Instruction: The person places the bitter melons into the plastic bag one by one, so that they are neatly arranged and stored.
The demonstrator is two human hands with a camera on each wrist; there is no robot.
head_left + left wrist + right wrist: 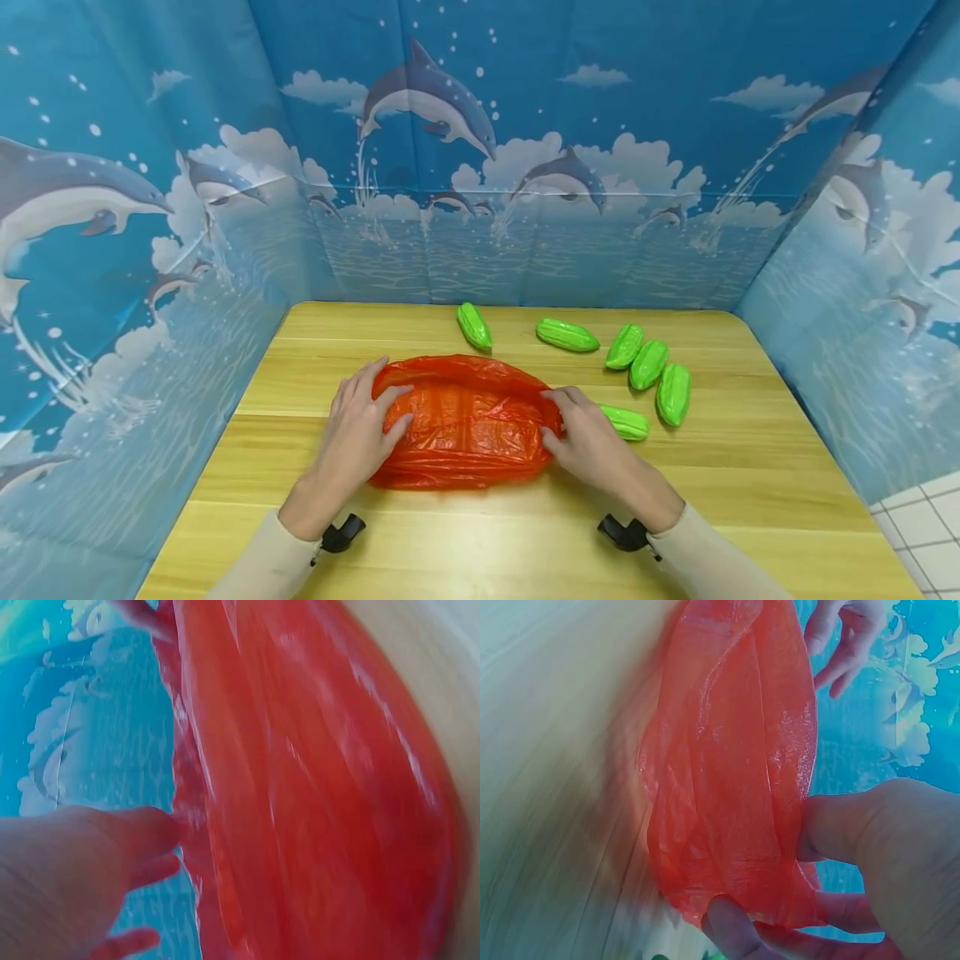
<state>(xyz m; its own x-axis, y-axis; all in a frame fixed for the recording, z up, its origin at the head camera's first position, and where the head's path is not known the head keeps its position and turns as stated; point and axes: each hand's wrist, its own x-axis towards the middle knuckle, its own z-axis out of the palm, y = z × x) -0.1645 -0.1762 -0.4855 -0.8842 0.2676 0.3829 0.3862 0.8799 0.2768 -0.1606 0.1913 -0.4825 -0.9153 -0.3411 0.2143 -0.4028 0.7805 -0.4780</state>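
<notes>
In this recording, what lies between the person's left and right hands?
In the head view, a red plastic bag lies spread open between the left hand and the right hand.

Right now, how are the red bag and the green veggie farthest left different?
The red bag is much bigger than the green veggie. The red bag is thin and crinkled, with its mouth open; the green veggie is plump and ridged. The right hand holds the red bag, but no hand touches the green veggie. Both look shiny.
</notes>
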